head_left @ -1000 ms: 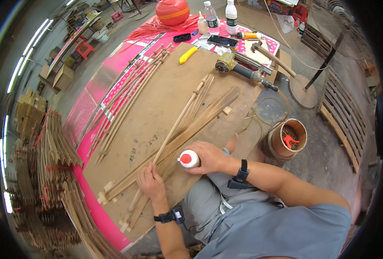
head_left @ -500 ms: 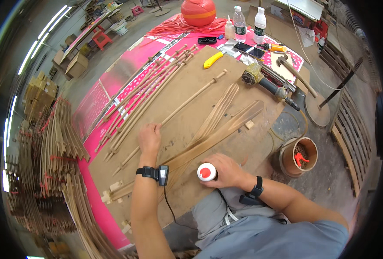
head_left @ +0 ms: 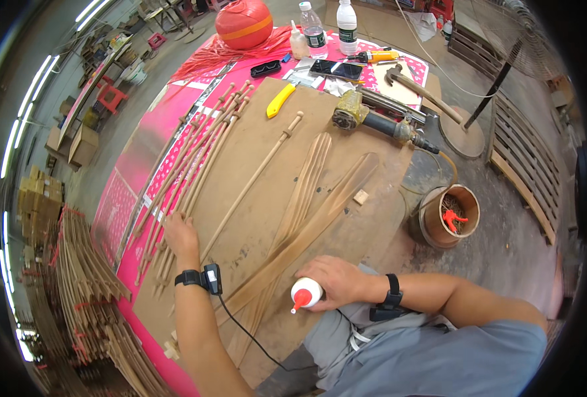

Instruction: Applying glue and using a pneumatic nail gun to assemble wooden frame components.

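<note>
My right hand (head_left: 336, 281) is wrapped round a white squeeze bottle (head_left: 306, 292) with a red nozzle, tilted so the tip points toward the lower left. On the left, my left hand (head_left: 181, 238) has its fingers curled at the lower part of a bundle of thin wooden rods (head_left: 204, 169), pinching at a rod; its fingertips are partly hidden. One single rod (head_left: 253, 180) with a collar near its far end lies apart, right of that hand. Between my hands, a flat grooved wooden slat (head_left: 300, 192) and a smooth slat (head_left: 333, 205) cross on the brown board (head_left: 366, 238).
A yellow knife (head_left: 281, 101), a nail gun (head_left: 379, 122), a hammer (head_left: 426, 92), phone (head_left: 336, 69) and bottles (head_left: 347, 30) lie or stand at the back. Right of the table is a bucket (head_left: 427, 228) of small pieces. Stacked slats (head_left: 85, 278) stand at left.
My left hand has left the single rod and moved left to the bundle. The bottle in my right hand has tipped, its red nozzle now showing. The view has shifted.
</note>
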A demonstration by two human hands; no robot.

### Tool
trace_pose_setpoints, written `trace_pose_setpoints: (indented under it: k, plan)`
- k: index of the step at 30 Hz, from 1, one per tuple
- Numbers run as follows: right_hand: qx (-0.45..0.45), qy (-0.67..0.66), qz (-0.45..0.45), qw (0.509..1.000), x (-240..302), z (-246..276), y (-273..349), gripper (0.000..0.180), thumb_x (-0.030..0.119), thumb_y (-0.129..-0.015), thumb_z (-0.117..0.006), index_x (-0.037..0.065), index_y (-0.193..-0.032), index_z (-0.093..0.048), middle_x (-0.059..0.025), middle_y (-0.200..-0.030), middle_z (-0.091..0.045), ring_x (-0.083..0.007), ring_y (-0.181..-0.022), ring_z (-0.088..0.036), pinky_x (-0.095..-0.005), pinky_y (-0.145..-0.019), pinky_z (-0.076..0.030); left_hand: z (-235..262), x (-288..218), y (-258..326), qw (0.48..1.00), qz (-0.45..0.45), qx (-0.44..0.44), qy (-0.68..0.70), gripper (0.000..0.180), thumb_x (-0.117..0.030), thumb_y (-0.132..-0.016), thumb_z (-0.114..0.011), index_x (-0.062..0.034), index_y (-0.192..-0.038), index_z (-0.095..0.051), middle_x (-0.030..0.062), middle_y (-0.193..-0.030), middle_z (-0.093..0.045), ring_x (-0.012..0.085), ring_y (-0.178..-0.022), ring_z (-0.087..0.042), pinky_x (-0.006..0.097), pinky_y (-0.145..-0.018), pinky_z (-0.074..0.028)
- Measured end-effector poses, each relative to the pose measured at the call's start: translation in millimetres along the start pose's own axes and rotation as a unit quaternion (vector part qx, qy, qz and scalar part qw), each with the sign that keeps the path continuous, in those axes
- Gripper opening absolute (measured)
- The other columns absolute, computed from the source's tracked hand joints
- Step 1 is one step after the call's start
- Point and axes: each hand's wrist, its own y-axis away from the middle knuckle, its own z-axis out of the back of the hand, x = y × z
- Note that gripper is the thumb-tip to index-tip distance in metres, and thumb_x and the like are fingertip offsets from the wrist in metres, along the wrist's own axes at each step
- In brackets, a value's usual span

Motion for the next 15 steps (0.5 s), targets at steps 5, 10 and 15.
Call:
trace_pose_setpoints:
  k: [5,10,15]
  plan:
    - [-0.006,-0.023,-0.006,1.0,1.4,-2.1,-0.9,0.058,0.032,-0.073,-0.087,0.007,-0.12,-0.065,-0.0112,-0.105,-0.068,-0.0331,-0.097,-0.065,-0.0433,-0.085,-0.053,0.7,6.6,6.3,0.997,-0.025,-0.047,0.054,0.014,-0.015,-0.098,-0.065,-0.0026,-0.104,-0.068,0.0191,-0.107,-0.067,0.0382,-0.11,-0.061,0.05,-0.092,-0.05]
    - [-0.007,0.01,-0.001,1.0,-1.9,-2.6,0.8,0.059,0.037,-0.074,-0.089,0.007,-0.119,-0.065,-0.0102,-0.104,-0.069,-0.0321,-0.092,-0.066,-0.0418,-0.079,-0.054,32.2,-5.6,21.2,0.998,-0.022,-0.047,0.022,0.018,-0.015,-0.101,-0.062,-0.0004,-0.109,-0.066,0.0196,-0.108,-0.067,0.0399,-0.109,-0.061,0.051,-0.092,-0.048]
    - [-0.02,-0.001,0.002,1.0,-0.6,-4.7,2.2,0.057,0.036,-0.073,-0.089,0.01,-0.119,-0.066,-0.0094,-0.1,-0.068,-0.0322,-0.091,-0.065,-0.0424,-0.08,-0.054,71.6,-7.6,58.8,0.989,-0.06,-0.078,0.106,0.018,-0.015,-0.101,-0.063,0.0,-0.11,-0.065,0.0201,-0.107,-0.067,0.0403,-0.105,-0.062,0.05,-0.089,-0.049]
